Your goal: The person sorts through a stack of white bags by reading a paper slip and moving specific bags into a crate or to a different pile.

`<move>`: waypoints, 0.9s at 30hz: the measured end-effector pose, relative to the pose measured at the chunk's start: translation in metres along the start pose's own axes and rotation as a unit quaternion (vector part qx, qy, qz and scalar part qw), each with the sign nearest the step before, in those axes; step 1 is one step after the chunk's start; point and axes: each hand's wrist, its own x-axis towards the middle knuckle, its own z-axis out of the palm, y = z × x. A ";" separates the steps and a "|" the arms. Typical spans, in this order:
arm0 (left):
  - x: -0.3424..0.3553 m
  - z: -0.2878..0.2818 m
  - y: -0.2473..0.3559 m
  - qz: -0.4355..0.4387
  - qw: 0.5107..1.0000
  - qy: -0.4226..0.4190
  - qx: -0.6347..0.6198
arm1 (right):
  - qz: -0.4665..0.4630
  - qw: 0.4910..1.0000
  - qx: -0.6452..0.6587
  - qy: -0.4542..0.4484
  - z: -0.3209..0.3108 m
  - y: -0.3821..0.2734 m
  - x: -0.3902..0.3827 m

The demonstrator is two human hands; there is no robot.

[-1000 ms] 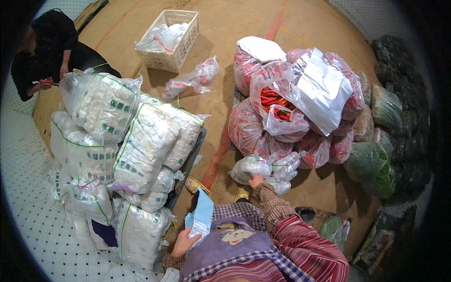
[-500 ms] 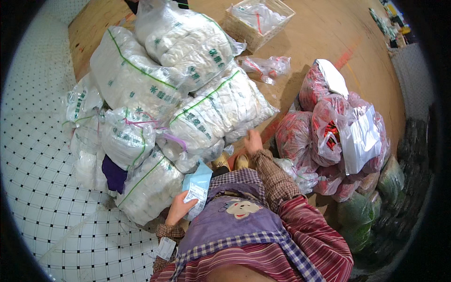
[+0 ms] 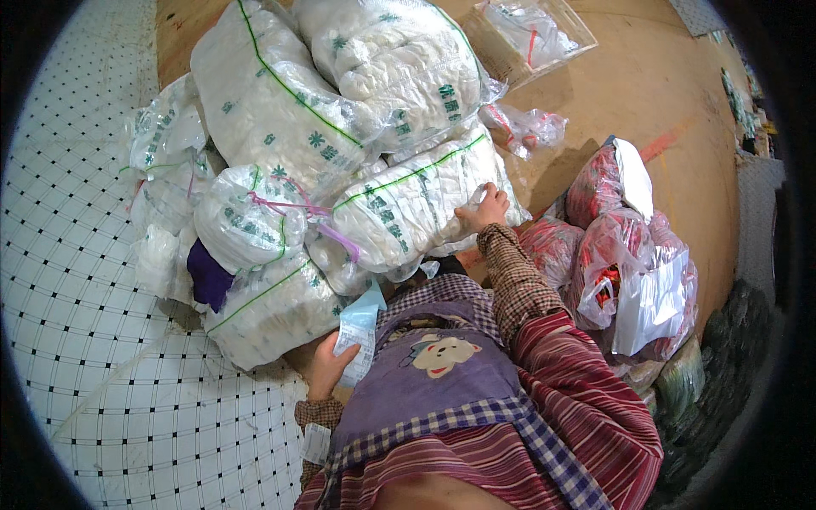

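Observation:
My left hand [image 3: 330, 367] is closed on a strip of pale blue and white label paper [image 3: 360, 333], held at waist height beside the purple apron [image 3: 425, 387]. My right hand [image 3: 484, 210] reaches forward, its fingers curled onto the film of a clear plastic bag [image 3: 416, 200] packed with white contents and edged with a green line. Its fingertips are partly hidden. A white label [image 3: 315, 442] hangs at my left checked cuff. Beside the bag lies a smaller clear bag [image 3: 246, 212] tied with pink string.
Large clear bags of white goods [image 3: 280, 110] pile up ahead. A purple cloth [image 3: 208, 276] hangs at their left. Bags with red contents [image 3: 608, 221] stand at right, white sheets [image 3: 650, 297] on them. A basket [image 3: 544, 72] with plastic bags is at the far right.
My right hand has moved forward and up onto the clear bag. The view has shifted, so the bags sit further right. My left hand keeps hold of the label strip.

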 end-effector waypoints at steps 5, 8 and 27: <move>0.013 0.024 0.015 -0.045 0.999 0.006 0.001 | -0.050 0.998 -0.005 -0.041 -0.007 -0.006 0.000; 0.016 0.039 0.029 -0.042 0.999 0.010 0.007 | -0.112 0.993 0.011 0.034 0.013 0.015 0.001; -0.002 0.074 0.038 0.027 0.993 0.117 0.011 | -0.209 0.965 -0.052 -0.150 -0.046 -0.009 0.026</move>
